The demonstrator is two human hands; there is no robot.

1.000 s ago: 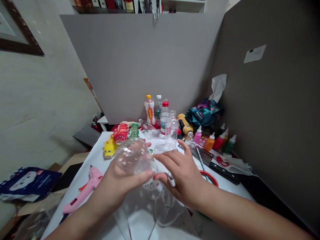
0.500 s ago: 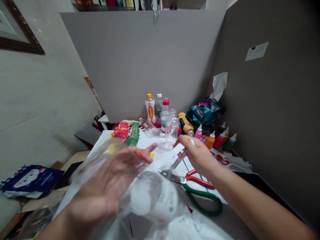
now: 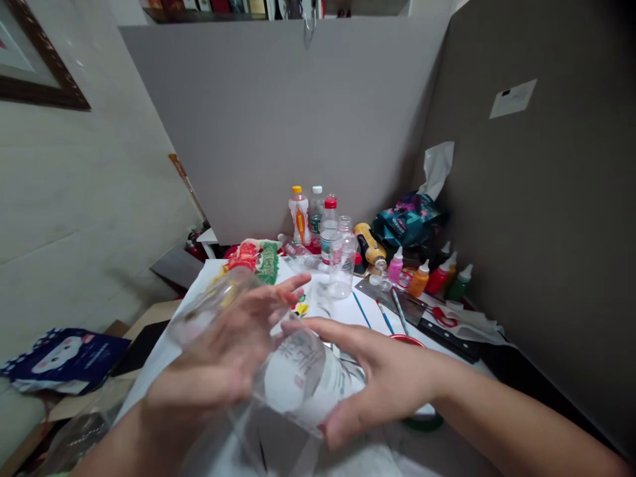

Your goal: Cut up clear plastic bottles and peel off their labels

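Note:
My left hand point(image 3: 218, 361) is slightly blurred, its fingers stretched to the right and its thumb at the edge of a clear plastic bottle piece point(image 3: 298, 371) with white printing. My right hand point(image 3: 382, 371) curves round the other side of this piece, fingers above and thumb below. More clear plastic point(image 3: 216, 305) shows behind the left hand; whether it joins the piece, I cannot tell. Under my right hand and forearm lie shears, mostly hidden, with a red handle point(image 3: 407, 340) and a green handle point(image 3: 424, 423) peeking out.
Several plastic bottles point(image 3: 342, 258) stand at the back. Paint bottles point(image 3: 420, 278), a cleaver point(image 3: 392, 296), brushes point(image 3: 398, 311) and red-handled scissors point(image 3: 442, 317) lie to the right. A tissue pack point(image 3: 410, 218) leans by the grey partition point(image 3: 298, 119). Red and green netting point(image 3: 256, 258) lies back left.
My right hand has let go of a thin clear strip and moved down and left onto the bottle piece. Its forearm now covers most of the shears, and the cleaver and brushes show.

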